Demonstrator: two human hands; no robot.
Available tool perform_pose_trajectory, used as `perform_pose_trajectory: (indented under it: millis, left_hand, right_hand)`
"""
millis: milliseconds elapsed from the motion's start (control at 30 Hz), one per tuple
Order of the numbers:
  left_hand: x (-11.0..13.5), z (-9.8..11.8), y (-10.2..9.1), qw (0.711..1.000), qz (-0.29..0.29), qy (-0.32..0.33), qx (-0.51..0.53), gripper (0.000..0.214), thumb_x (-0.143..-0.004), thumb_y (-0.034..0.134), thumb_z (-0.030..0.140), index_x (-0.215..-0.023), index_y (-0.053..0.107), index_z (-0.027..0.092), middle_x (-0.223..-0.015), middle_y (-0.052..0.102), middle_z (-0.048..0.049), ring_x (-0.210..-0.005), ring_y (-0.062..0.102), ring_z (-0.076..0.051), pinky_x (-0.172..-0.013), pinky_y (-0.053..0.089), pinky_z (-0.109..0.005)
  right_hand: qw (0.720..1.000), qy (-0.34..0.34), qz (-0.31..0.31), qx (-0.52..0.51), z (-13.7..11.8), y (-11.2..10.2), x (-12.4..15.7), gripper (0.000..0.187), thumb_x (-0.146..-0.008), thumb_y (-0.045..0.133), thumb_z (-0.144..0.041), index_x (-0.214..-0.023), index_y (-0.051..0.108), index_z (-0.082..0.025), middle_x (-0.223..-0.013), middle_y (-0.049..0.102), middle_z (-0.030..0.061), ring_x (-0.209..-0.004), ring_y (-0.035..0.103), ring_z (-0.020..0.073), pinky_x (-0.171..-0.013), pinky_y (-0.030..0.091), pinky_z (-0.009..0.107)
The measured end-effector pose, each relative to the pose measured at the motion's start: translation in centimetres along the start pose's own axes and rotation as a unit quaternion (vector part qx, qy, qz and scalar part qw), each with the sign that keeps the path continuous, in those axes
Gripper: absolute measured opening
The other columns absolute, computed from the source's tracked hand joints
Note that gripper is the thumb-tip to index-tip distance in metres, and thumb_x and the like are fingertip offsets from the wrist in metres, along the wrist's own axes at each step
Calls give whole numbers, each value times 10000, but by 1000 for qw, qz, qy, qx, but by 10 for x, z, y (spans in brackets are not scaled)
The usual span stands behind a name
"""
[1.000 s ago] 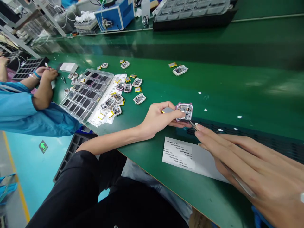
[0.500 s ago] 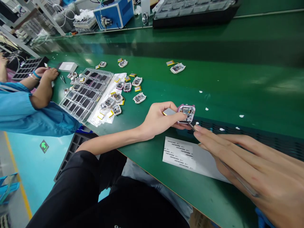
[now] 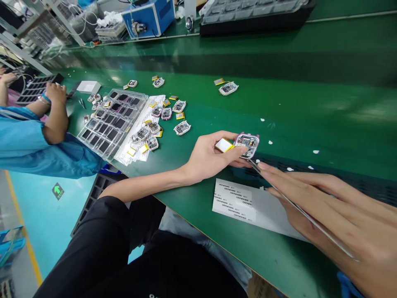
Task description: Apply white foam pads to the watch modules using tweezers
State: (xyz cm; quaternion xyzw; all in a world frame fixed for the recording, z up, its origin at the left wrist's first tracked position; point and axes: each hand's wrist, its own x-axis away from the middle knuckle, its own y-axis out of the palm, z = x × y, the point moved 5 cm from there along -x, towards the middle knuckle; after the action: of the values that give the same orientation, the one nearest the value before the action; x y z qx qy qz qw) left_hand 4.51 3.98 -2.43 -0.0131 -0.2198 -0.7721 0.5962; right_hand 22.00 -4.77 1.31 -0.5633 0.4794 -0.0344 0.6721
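Note:
My left hand is closed on a small watch-like case with a purplish rim, its circuit board facing up. A flat battery cell with yellow edging lies against that hand beside the case. In my right hand is a pair of thin metal tweezers, with the tip close to the lower edge of the case. Whether the tip touches the case, I cannot tell. Below the hands, a white printed sheet lies on the green bench.
Several similar open cases with batteries lie left of my hands. A clear compartment tray stands beyond them. Another case lies farther back. A co-worker's blue sleeve reaches in at left. A blue box stands behind.
The held case has moved slightly right and tilted, showing more of its board. The battery beside it has turned its pale face up. The tweezers' shaft shows longer. The co-worker's hands have lifted.

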Motion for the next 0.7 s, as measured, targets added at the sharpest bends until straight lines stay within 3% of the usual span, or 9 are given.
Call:
perform_pose_trajectory:
  millis: [100,300,400,467,533,600,700]
  left_hand:
    - [1,2,1,1000,-11,3,0,451,-700,954,313,-978,634,160,-729,724,35,-637,763,-136,-687,658,-258]
    - [-2,-2,-1,999,-31,12,-5,480,-688,953,345,-992,630,162,-772,743,26,-698,781,-144,-745,653,-274]
    - [-11,-10,-9,997,-28,31,-59,431,-747,909,309,-1026,612,169,-755,740,29,-700,777,-145,-737,627,-266]
    - [-22,-12,-18,986,1,71,-150,366,-800,853,265,-1064,616,177,-675,693,60,-628,737,-127,-676,577,-237]
    - [-38,-8,-24,955,44,135,-260,300,-833,799,217,-1086,641,180,-669,671,72,-594,690,-106,-663,533,-222]
    - [-59,-3,-23,922,61,181,-336,270,-857,771,214,-1104,669,177,-780,725,36,-649,699,-109,-726,535,-227]
    - [-101,5,-10,909,46,172,-378,349,-948,695,296,-1267,640,167,-1016,793,-36,-701,740,-119,-810,557,-234]
  right_hand:
    - [999,-10,37,19,1,-4,2,566,-1044,548,-211,-1596,469,-310,-1238,784,-33,-1017,768,204,-784,668,345]
    - [999,16,-32,5,-1,-6,-3,757,-984,625,-124,-1661,345,-314,-1207,795,-24,-1030,764,229,-851,651,385]
    - [999,1,30,40,1,-11,1,627,-1015,575,-168,-1618,442,-279,-1170,805,-25,-995,760,227,-767,635,375]
    - [997,-14,50,64,1,-11,3,590,-1022,559,-170,-1599,474,-256,-1170,804,-30,-983,753,228,-753,621,371]
    - [995,-34,45,78,-1,-10,0,645,-990,608,-130,-1609,455,-229,-1180,801,-26,-968,749,233,-772,615,369]
    - [994,-57,48,82,-6,-12,-7,758,-921,692,-66,-1621,427,-185,-1179,800,-7,-945,750,239,-791,611,365]
    - [992,-80,62,81,-13,-15,-16,865,-843,762,-1,-1622,415,-148,-1134,809,1,-895,754,229,-784,603,342]
